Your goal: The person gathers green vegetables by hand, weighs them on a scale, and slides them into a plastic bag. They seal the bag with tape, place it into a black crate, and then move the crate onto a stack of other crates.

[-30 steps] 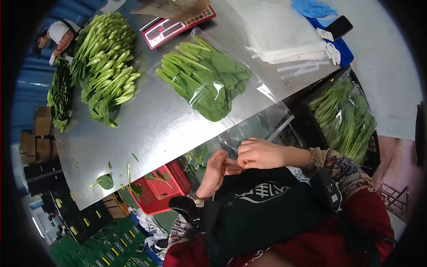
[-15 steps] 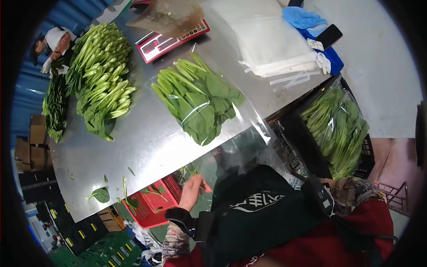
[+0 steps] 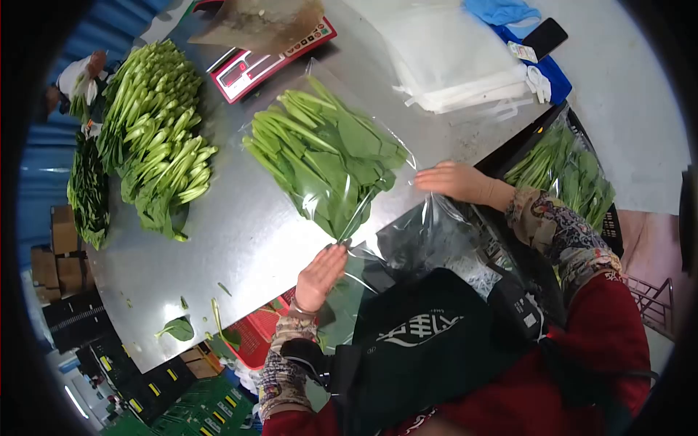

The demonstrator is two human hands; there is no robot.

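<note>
A bunch of leafy greens [image 3: 331, 156] lies in a clear plastic bag [image 3: 429, 225] on the metal table, stems toward the scale. The bag's loose end hangs over the table edge toward me. My left hand [image 3: 322, 278] is at the near table edge, fingers stretched out against the bag just below the leaf tips. On the right, my right hand [image 3: 458, 182] lies flat with fingers extended at the bag's side, close to the leaves. Both hands are open; neither is closed around anything.
A big pile of greens [image 3: 156, 131] covers the table's left, with a person [image 3: 80, 80] beyond it. A red scale [image 3: 269, 58], stacked clear bags [image 3: 451, 65] and a phone [image 3: 545, 38] are farther back. A black crate [image 3: 611, 240] holds bagged greens; a red basket [image 3: 254, 338] stands below the edge.
My left hand has moved up and right onto the bag. My right hand, out of sight before, has come to the bag's right side. The view has shifted slightly.
</note>
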